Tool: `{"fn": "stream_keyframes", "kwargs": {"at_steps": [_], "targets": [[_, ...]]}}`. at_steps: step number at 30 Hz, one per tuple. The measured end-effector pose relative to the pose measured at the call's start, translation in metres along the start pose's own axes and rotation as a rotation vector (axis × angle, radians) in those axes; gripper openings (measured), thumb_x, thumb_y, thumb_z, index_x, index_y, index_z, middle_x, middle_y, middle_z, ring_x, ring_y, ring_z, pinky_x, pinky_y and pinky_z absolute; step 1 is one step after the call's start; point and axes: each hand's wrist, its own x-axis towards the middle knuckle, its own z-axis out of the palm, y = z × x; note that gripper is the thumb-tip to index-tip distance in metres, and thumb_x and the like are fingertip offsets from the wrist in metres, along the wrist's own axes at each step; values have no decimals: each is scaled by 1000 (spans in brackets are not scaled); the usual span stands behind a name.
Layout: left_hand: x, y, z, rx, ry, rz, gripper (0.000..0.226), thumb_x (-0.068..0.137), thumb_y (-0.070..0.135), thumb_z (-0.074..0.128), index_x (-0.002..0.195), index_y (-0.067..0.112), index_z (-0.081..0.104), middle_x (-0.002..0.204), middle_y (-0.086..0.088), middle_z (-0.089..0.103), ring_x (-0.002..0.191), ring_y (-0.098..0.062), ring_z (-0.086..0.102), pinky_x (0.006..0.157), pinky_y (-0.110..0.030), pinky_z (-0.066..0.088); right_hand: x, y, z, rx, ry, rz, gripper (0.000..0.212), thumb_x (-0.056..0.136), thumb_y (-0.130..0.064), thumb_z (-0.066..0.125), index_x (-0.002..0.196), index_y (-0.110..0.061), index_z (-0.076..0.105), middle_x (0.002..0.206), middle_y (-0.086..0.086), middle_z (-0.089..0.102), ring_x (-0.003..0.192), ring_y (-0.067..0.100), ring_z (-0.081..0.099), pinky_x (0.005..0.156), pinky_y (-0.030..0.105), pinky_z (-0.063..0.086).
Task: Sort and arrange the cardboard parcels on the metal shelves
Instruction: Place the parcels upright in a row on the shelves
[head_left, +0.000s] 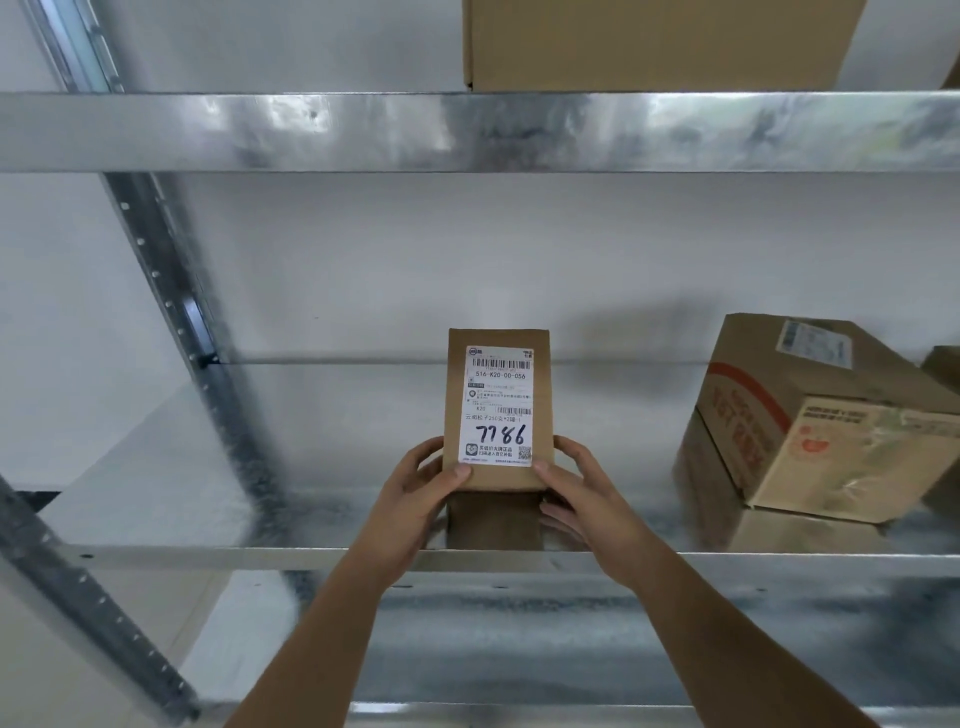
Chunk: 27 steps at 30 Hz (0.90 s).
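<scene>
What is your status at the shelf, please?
Left hand and right hand grip small parcel, upright on middle shelf. Tilted box sits right, apart.

Looks like a parcel storeroom or courier pick-up depot. Bare galvanised steel shelving (467, 130) with perforated uprights (171, 291), set against a plain white wall (415, 260). Holds only brown cardboard parcels: a small box (496, 410) with a printed shipping label (497, 405) showing barcodes, the code 516-K20-00-056 and a handwritten 7786; a larger taped carton (810, 415) with red print and its own label; another plain carton (660, 41) on the shelf above.
</scene>
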Motion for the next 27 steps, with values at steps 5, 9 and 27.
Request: {"fn": "stream_keyframes", "kwargs": {"at_steps": [5, 9, 27], "targets": [[-2, 1, 0, -17, -3, 3, 56, 78, 26, 76, 131, 29, 57, 126, 3, 73, 122, -22, 65, 96, -44, 55, 0, 1, 0, -23, 13, -15, 45, 91, -42, 68, 134, -40, 52, 126, -7, 60, 120, 22, 59, 110, 44, 48], [-4, 2, 0, -17, -4, 12, 55, 79, 25, 75, 131, 30, 58, 125, 4, 73, 121, -19, 66, 93, -41, 55, 3, 5, -3, -8, 24, -22, 34, 96, -49, 58, 129, -42, 56, 137, -2, 59, 124, 19, 59, 106, 41, 52], [0, -9, 1, -14, 120, 72, 13, 102, 17, 58, 112, 13, 51, 116, -10, 76, 103, -27, 72, 95, -43, 58, -4, 5, -5, 29, -10, -100, 69, 79, -53, 68, 141, -26, 55, 130, -5, 68, 120, 15, 64, 112, 46, 46]]}}
